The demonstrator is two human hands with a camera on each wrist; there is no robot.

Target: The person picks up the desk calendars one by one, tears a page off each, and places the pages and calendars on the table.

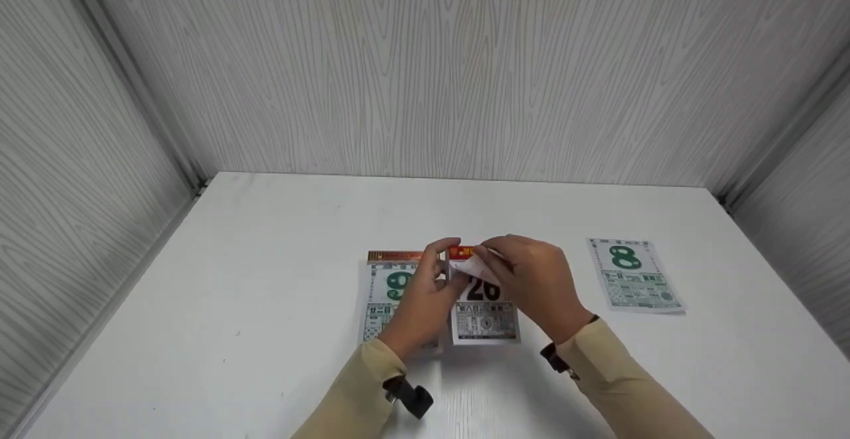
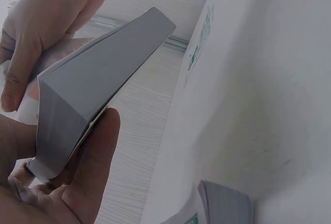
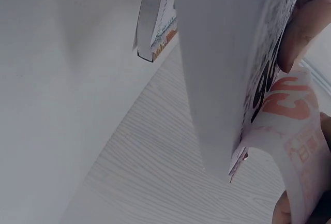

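Note:
A tear-off calendar pad [image 1: 485, 309] showing a black 26 is lifted at its top end off the white table [image 1: 265, 260]. My left hand [image 1: 443, 266] grips the pad's upper left edge, thumb on one side and fingers on the other; the left wrist view shows the thick pad [image 2: 88, 94] pinched this way. My right hand [image 1: 495, 256] pinches the pad's top sheet [image 1: 475, 267], which curls up from the red header. In the right wrist view that curled sheet [image 3: 289, 120] bends away from the pad [image 3: 222, 53] beside my fingers [image 3: 305, 27].
A second calendar pad [image 1: 388, 286] with a green 9 lies flat just left of the held one, partly under my left hand. A loose sheet [image 1: 634, 274] with a green 8 lies at the right. Grey wood-grain walls [image 1: 425, 74] enclose the table on three sides.

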